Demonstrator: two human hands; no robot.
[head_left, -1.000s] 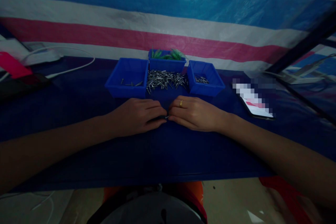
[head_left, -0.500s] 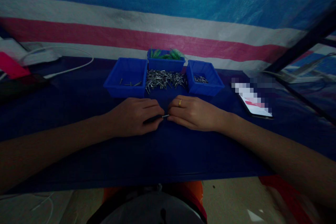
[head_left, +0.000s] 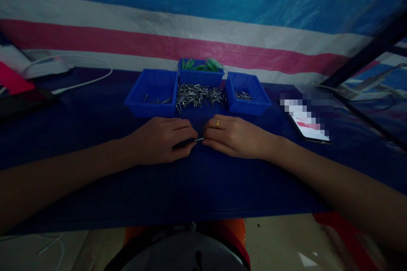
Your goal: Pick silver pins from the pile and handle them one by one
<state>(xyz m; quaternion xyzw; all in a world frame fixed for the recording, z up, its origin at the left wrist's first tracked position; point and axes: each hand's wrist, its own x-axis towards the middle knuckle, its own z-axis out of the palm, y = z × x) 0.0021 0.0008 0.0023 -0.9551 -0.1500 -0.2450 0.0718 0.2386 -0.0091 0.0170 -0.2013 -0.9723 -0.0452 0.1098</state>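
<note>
Between my two hands a thin, silvery metal pin (head_left: 199, 139) is held level just above the blue tabletop. Thumb and fingers of my left hand (head_left: 168, 139) pinch one end of it. At the other end, my right hand (head_left: 233, 135), with a gold ring on one finger, has its fingertips closed on the pin. Only the pin's short middle part shows; both ends are hidden in the fingers. Just beyond my hands lies a loose pile of similar metal pins (head_left: 199, 95).
Left of the pile stands a blue bin (head_left: 149, 110) with a few pins, right of it another blue bin (head_left: 249, 107) with several. Behind is a blue bin (head_left: 202, 78) holding green pieces. A lit phone (head_left: 305, 125) lies at right, a white cable (head_left: 92, 82) at left.
Almost nothing differs. Both hands stay in the same place on the pin, and the view has shifted very slightly.
</note>
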